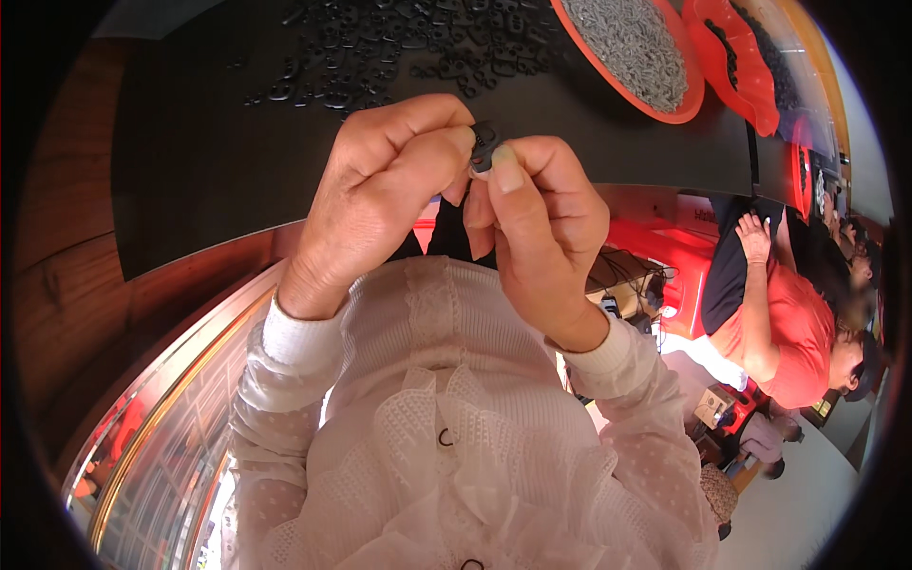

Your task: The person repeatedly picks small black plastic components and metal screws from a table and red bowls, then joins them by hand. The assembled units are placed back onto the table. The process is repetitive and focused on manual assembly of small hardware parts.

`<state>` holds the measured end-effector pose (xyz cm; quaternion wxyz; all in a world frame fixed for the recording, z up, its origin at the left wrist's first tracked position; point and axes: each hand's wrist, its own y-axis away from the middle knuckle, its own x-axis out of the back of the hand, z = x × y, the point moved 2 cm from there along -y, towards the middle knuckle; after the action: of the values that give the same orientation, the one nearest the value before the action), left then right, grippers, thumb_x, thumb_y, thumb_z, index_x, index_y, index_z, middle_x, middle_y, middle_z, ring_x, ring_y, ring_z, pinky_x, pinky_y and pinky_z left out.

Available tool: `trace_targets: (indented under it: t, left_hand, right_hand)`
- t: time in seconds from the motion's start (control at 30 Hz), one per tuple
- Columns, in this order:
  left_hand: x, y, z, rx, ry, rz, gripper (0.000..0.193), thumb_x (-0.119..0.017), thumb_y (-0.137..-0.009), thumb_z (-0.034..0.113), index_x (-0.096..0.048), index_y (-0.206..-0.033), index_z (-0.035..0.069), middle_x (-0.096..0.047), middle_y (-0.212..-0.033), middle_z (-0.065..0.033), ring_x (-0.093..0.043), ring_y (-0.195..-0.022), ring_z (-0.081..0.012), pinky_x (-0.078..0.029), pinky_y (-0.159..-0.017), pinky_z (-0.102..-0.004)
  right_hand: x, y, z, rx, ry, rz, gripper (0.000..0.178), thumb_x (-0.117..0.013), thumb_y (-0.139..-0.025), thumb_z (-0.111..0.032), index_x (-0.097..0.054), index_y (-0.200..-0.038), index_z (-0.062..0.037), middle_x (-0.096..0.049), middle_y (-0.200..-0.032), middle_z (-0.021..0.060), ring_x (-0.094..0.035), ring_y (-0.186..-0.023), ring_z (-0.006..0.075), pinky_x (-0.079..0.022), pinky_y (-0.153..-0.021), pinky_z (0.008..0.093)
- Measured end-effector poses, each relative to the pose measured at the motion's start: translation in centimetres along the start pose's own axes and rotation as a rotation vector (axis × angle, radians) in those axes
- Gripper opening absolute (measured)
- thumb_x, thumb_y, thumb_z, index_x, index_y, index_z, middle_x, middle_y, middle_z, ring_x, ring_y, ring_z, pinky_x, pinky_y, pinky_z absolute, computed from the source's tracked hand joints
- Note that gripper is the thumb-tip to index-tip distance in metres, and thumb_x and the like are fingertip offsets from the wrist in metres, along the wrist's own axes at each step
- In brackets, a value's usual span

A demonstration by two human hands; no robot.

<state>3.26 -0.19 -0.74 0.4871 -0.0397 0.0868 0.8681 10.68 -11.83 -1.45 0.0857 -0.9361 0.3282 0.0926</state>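
Black little part (485,140) pinched between both hands' fingertips, dark tabletop (218,161) behind it | long axis roughly up-down in view | left hand (389,180) has its left side, right hand (548,223) its lower right, neither's really nearer tbh

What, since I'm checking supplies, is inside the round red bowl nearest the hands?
Small grey pieces lie in the red bowl; its bottom, beneath them, is covered and unseen.
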Motion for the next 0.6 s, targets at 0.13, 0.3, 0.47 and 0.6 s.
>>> trace_targets:
  t: [0.13,0.3,0.47,0.6]
  left_hand:
    - [-0.6,-0.6,0.5,0.052,-0.006,0.003,0.017,-0.050,-0.085,0.012,-0.056,-0.074,0.000,-0.050,-0.059,-0.0005,-0.045,-0.057,-0.0067,-0.034,-0.052,-0.0237]
    - [1.0,0.2,0.4,0.103,0.033,-0.096,0.018,-0.049,-0.081,0.014,-0.055,-0.071,0.000,-0.048,-0.058,-0.0001,-0.042,-0.056,-0.0063,-0.031,-0.050,-0.0238]
    - [1.7,0.6,0.4,0.071,0.021,-0.194,0.020,-0.049,-0.079,0.016,-0.051,-0.066,0.001,-0.045,-0.056,-0.0003,-0.040,-0.053,-0.0074,-0.029,-0.049,-0.0254]
    - [2.0,0.7,-0.3,-0.003,0.046,-0.236,0.021,-0.048,-0.075,0.015,-0.045,-0.060,0.001,-0.040,-0.056,-0.0012,-0.037,-0.051,-0.0092,-0.028,-0.047,-0.0266]
  right_hand:
    - [0.8,-0.4,-0.4,-0.032,0.015,-0.028,0.014,-0.049,-0.098,-0.012,-0.053,-0.097,0.0011,-0.056,-0.068,0.0035,-0.047,-0.051,0.0051,-0.038,-0.047,0.0195]
    - [1.8,-0.7,-1.4,0.042,0.462,-0.291,0.013,-0.058,-0.094,-0.012,-0.053,-0.098,-0.0011,-0.056,-0.069,0.0043,-0.052,-0.052,0.0082,-0.041,-0.048,0.0237]
    - [2.0,-1.6,-2.5,0.469,0.952,-0.396,0.037,-0.076,-0.075,-0.025,-0.053,-0.097,-0.0051,-0.053,-0.070,0.0067,-0.056,-0.055,0.0208,-0.043,-0.047,0.0308]
    - [1.2,-3.1,-2.6,0.738,1.172,-0.508,0.039,-0.074,-0.072,-0.035,-0.049,-0.085,-0.0082,-0.051,-0.069,0.0049,-0.057,-0.058,0.0227,-0.043,-0.046,0.0341]
